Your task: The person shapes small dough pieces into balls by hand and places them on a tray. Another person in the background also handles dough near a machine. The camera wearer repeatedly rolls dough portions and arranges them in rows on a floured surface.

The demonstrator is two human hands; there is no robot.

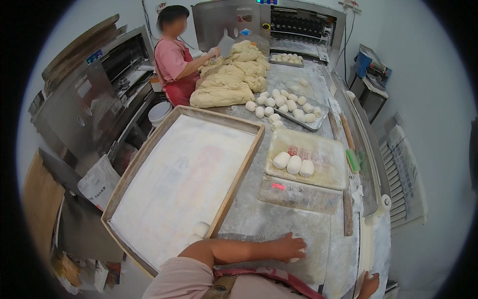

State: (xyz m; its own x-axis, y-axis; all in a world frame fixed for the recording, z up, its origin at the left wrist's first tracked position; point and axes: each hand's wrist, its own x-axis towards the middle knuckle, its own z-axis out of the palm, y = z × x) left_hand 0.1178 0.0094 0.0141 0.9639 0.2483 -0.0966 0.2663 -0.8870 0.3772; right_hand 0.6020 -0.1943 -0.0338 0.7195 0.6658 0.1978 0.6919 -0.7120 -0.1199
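Note:
My left hand [288, 247] is cupped palm down over a white dough piece [295, 259] on the floured steel worktable [257, 228]. The fingers cover most of that piece. At the lower right my right hand [369, 285] is at the table's edge, partly cut off. A bit of white shows by its fingers, but its grip is unclear. Ahead of my left hand stands a digital scale [298, 196] with a lit red display. Its cream tray lid [325, 149] carries three dough balls [294, 165]. Left of it, a wooden tray [239, 183] lined with white cloth has dough balls [201, 228] in its near corner.
A co-worker [175, 63] holds a broad scraper [226, 45] beside a large dough mound [231, 76]. Many dough balls [280, 101] lie around a metal tray [317, 125]. A rolling pin [347, 132] and a green brush [352, 161] lie right. Machines [231, 26] stand behind.

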